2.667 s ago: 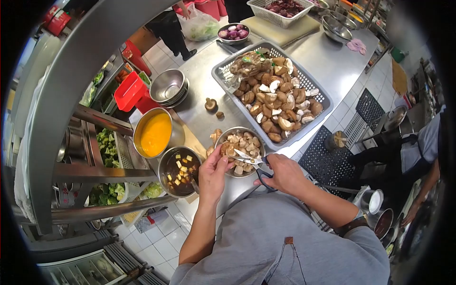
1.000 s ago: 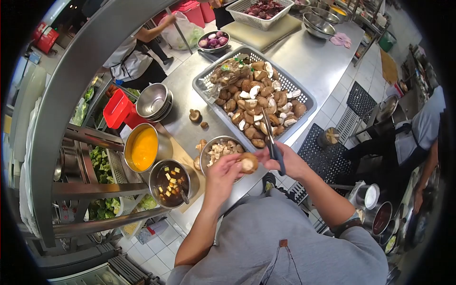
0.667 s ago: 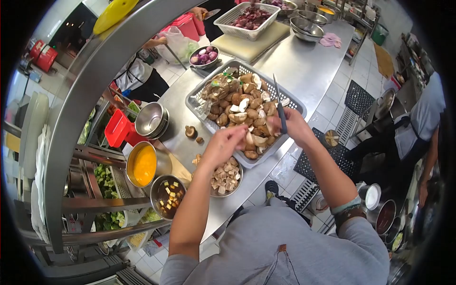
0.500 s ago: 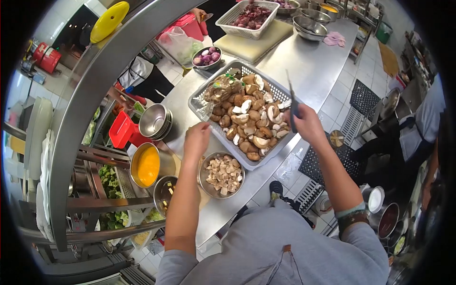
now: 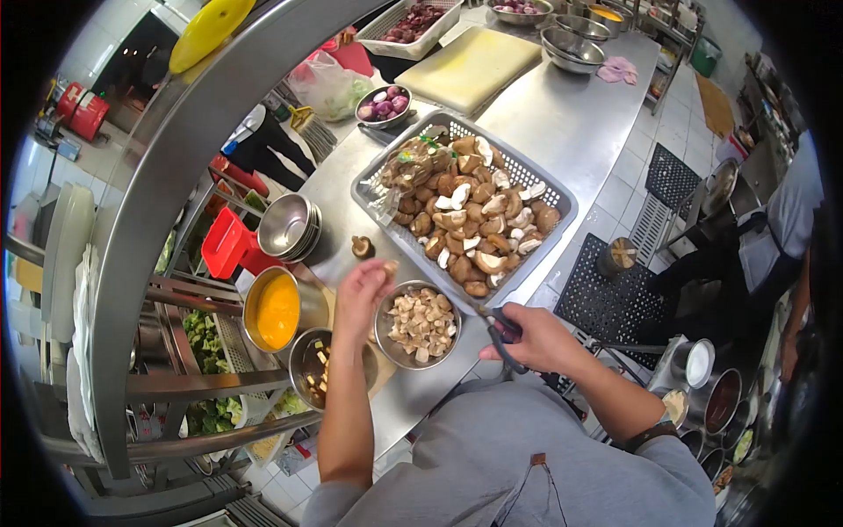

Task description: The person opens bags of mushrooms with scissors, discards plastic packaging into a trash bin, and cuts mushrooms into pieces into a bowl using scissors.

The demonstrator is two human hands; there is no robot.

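the left hand (image 5: 362, 290) is nearly closed, fingertips pinching a small tan piece (image 5: 392, 267) above the tabletop (image 5: 571, 119), just left of a metal bowl (image 5: 394, 352) of chopped mushrooms (image 5: 420, 321). the right hand (image 5: 539, 341) curls around the handles of dark-handled scissors (image 5: 503, 350), whose blades point toward the near corner of a gray perforated basket (image 5: 558, 195). shiitake mushrooms (image 5: 474, 215), whole and cut, fill that basket. a lone shiitake (image 5: 362, 247) sits on the tabletop beyond the left hand, near stacked steel bowls (image 5: 284, 224).
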